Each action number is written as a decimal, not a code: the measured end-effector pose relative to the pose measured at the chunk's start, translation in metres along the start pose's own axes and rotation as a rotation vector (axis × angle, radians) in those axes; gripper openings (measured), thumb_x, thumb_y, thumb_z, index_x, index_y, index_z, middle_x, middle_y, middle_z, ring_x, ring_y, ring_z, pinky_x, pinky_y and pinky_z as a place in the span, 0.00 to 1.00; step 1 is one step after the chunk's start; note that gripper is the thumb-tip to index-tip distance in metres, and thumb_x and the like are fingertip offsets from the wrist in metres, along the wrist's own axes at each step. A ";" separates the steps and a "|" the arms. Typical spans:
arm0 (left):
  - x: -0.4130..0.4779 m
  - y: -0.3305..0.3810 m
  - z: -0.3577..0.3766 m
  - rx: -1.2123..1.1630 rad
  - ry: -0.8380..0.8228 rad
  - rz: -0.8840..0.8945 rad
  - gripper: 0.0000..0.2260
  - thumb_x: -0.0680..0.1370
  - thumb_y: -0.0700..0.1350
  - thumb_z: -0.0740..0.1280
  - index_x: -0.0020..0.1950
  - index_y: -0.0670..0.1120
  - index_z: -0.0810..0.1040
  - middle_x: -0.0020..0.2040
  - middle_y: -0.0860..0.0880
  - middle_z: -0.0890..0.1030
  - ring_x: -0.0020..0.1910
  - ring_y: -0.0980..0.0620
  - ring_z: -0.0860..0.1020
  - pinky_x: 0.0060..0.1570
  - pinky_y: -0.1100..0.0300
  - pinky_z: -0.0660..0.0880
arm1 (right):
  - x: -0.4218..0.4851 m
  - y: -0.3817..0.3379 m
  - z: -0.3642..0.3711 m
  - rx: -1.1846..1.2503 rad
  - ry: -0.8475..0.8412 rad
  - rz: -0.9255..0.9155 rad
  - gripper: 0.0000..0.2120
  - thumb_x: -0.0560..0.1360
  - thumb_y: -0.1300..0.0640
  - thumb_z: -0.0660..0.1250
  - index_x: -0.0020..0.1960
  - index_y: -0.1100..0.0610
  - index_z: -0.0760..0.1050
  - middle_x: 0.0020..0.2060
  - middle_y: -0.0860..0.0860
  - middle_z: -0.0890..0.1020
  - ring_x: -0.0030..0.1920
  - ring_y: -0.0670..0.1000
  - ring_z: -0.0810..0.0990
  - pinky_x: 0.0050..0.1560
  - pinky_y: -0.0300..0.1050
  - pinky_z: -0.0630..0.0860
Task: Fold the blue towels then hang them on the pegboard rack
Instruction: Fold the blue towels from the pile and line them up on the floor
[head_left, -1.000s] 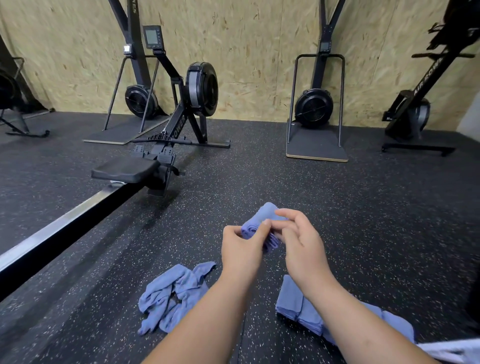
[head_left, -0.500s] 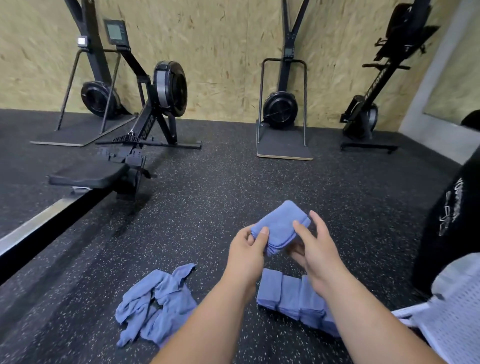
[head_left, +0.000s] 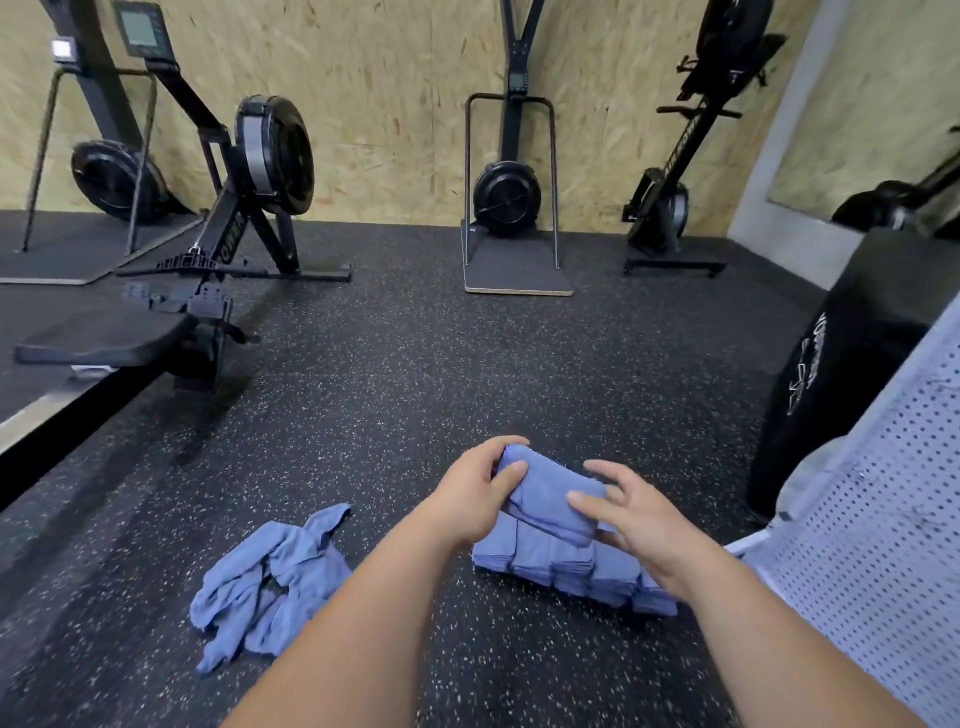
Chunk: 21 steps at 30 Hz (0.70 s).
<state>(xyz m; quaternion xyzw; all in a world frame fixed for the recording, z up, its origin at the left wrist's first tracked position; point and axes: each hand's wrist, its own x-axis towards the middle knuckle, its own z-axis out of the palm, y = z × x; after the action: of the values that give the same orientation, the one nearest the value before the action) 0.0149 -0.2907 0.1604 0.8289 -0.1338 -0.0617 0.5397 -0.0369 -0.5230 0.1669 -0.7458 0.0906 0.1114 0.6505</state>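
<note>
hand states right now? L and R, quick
Left hand: grips the folded blue towel at its left end.
Right hand: open, straight fingers touching the towel's right end.

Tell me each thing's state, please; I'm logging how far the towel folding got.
held towel: folded, above the row.
left hand: grips the held towel's end.
right hand: fingers straight, thumb touching the held towel.
row of folded towels: folded, lying on the floor.
crumpled towels: unfolded, heaped on the floor.
pegboard rack: no towel on its visible part.
</note>
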 end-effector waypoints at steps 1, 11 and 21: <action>-0.001 0.000 0.001 -0.018 -0.031 0.017 0.15 0.86 0.49 0.67 0.73 0.54 0.77 0.61 0.55 0.84 0.58 0.57 0.80 0.66 0.54 0.76 | 0.000 0.004 -0.004 -0.096 -0.036 -0.011 0.34 0.69 0.43 0.83 0.71 0.40 0.74 0.64 0.44 0.84 0.63 0.46 0.84 0.67 0.52 0.80; 0.011 -0.030 0.021 0.124 -0.251 -0.048 0.14 0.78 0.47 0.76 0.63 0.54 0.82 0.54 0.50 0.85 0.46 0.54 0.81 0.53 0.51 0.83 | 0.014 0.048 0.001 -0.582 -0.273 0.050 0.26 0.72 0.45 0.80 0.66 0.42 0.73 0.54 0.40 0.80 0.49 0.37 0.80 0.45 0.30 0.73; 0.049 -0.086 0.054 0.015 -0.162 -0.362 0.27 0.69 0.58 0.82 0.64 0.52 0.79 0.58 0.44 0.85 0.50 0.48 0.84 0.56 0.49 0.82 | 0.055 0.120 0.035 -0.139 -0.075 0.103 0.16 0.75 0.53 0.80 0.59 0.47 0.77 0.49 0.42 0.85 0.49 0.40 0.84 0.51 0.35 0.80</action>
<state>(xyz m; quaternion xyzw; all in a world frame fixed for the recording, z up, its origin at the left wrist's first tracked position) 0.0619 -0.3194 0.0620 0.8357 -0.0261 -0.2233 0.5010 -0.0197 -0.5039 0.0328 -0.7787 0.0963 0.1784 0.5937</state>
